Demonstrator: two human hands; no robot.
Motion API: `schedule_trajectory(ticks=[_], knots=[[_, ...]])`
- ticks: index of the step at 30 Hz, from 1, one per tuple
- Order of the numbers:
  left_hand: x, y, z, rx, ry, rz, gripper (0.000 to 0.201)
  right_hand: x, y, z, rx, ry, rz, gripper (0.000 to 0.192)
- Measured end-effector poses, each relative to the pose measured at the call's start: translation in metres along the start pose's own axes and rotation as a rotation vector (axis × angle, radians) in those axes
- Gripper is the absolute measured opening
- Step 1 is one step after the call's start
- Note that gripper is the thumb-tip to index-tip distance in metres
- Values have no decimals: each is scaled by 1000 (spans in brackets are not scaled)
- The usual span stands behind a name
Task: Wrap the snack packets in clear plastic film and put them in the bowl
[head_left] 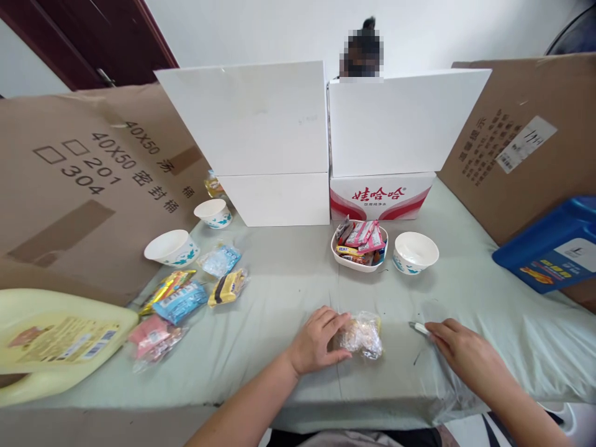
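My left hand (319, 340) rests on the pale green cloth and grips the left end of a small clear snack packet (362, 335) with beige contents. My right hand (460, 349) lies to the right of the packet, fingers on a small white and grey tool (419, 327) lying on the cloth. Beyond the packet stands a white dish (357, 261) filled with wrapped snacks, and next to it an empty white bowl (416, 251) with blue pattern.
Loose snack packets (181, 301) lie at the left, near two more white bowls (172, 247) (214, 212). A yellow jug (51, 341) lies at the far left. White boxes (261, 124), a red-printed carton (379, 195), cardboard sheets and a blue box (554, 245) ring the table. A person sits behind the boxes.
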State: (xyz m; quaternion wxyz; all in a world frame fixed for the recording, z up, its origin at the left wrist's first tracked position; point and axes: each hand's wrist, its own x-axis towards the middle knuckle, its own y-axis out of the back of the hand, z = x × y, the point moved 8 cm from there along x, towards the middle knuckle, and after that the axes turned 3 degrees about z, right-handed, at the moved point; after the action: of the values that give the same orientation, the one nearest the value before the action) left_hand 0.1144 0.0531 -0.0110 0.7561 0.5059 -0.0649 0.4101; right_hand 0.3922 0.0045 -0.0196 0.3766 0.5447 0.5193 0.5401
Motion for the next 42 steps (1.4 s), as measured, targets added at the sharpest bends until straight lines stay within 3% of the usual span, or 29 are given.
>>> schedule_trajectory(ticks=[3, 8, 10, 12, 15, 18, 20, 24, 26, 28, 32, 37, 39, 42], knots=[[4, 2, -1, -44, 29, 24, 23, -1, 7, -18, 53, 23, 138, 34], [2, 10, 1, -123, 67, 65, 14, 14, 4, -120, 341, 210, 132, 61], [-2, 15, -5, -170, 114, 118, 15, 22, 0, -139, 396, 230, 145, 45], [-9, 24, -18, -221, 210, 222, 15, 27, -1, -131, 450, 183, 212, 22], [-21, 32, -47, -284, 436, 395, 16, 28, 2, -88, 482, 32, 336, 19], [-29, 29, -65, -280, 617, 412, 27, 21, 6, -47, 419, -97, 382, 20], [-26, 32, -62, -189, 602, 395, 37, 16, 11, -32, 360, -144, 414, 21], [-18, 55, -30, 102, 282, 490, 36, 13, 25, -41, 325, -129, 510, 22], [-13, 54, -21, 202, 189, 436, 40, 19, 22, -61, 383, -44, 446, 22], [-8, 45, -23, 282, 213, 308, 42, 28, 12, -82, 426, 38, 323, 27], [-6, 38, -22, 377, 239, 137, 20, 34, -5, -107, 392, 106, 107, 28], [-23, 54, 20, 339, 80, 65, 25, 10, 3, -130, 355, 287, -150, 29], [-31, 50, 37, 269, 73, -63, 20, -3, 6, -139, 356, 348, -276, 24], [-39, 31, 50, 177, 172, -295, 7, -14, 3, -148, 398, 373, -438, 14]])
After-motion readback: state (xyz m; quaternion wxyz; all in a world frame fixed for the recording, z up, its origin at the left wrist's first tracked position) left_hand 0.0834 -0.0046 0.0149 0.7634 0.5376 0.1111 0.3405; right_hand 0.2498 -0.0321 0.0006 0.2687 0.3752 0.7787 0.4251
